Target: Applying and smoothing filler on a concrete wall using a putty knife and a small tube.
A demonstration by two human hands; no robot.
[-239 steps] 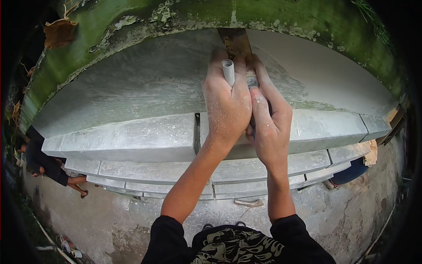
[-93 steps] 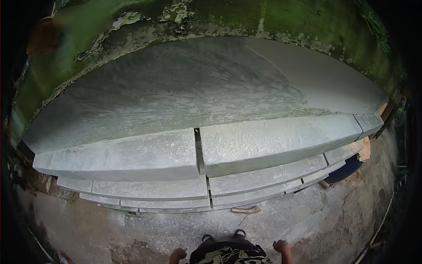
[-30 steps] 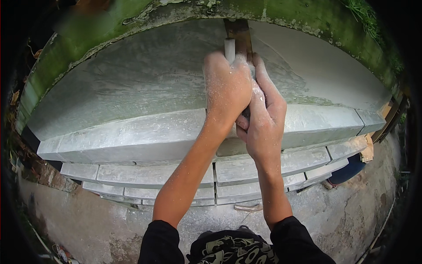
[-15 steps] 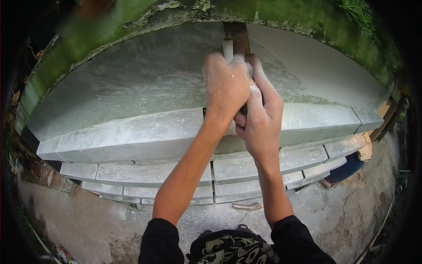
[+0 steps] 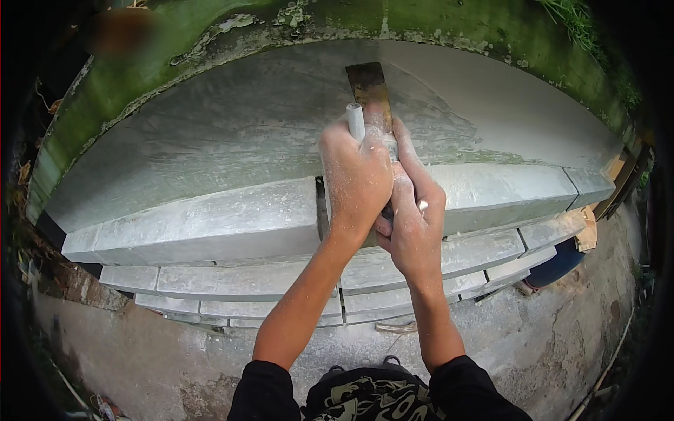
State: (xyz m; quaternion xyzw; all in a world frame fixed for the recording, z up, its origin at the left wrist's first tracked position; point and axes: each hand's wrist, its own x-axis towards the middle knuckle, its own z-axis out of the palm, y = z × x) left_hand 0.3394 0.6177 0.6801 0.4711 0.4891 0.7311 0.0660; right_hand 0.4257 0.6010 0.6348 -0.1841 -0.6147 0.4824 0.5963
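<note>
The left hand, dusted with pale powder, is curled closed around a whitish cylinder, with fingertips pressing on the stained flat scraper. The right hand, just beside it, is folded round the scraper's lower end, largely hidden by the fingers. The blade points away from the person over the grey wall, between a green ledge and pale blocks; whether its tip touches cannot be told.

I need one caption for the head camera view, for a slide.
Dusty left hand gripping a pale tube, right hand beside it holding a scraper, before a grey surface.
</note>
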